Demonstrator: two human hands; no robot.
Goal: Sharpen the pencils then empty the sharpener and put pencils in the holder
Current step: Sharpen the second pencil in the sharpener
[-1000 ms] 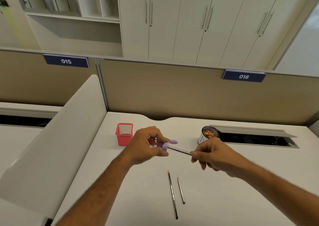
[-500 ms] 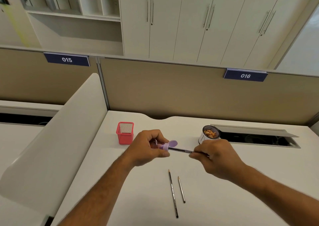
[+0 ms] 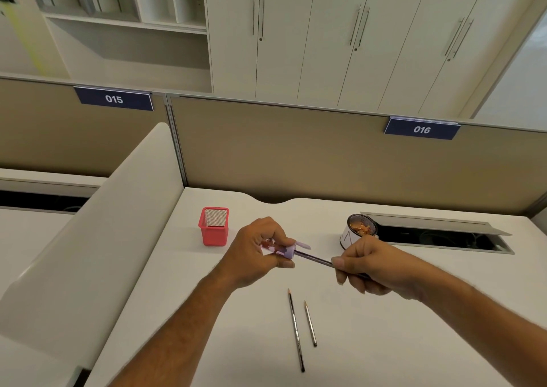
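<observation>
My left hand [image 3: 257, 253] grips a small lilac sharpener [image 3: 288, 251] above the white desk [image 3: 414, 342]. A dark pencil [image 3: 313, 259] has its tip inside the sharpener, and my right hand [image 3: 373, 268] holds its other end, hiding the rear part. Two more pencils lie loose on the desk below my hands: a long one [image 3: 296, 330] and a shorter one [image 3: 310, 324], points away from me. A red mesh holder [image 3: 213, 227] stands to the left behind my left hand.
A small round cup [image 3: 355, 232] holding orange shavings stands behind my right hand, next to an open cable slot [image 3: 438, 235] in the desk. A white divider panel [image 3: 88, 238] slopes along the left side. A beige partition [image 3: 296, 156] closes the back.
My right hand has shifted slightly and turned on the pencil, which stays in the sharpener. My left hand keeps the sharpener in about the same place.
</observation>
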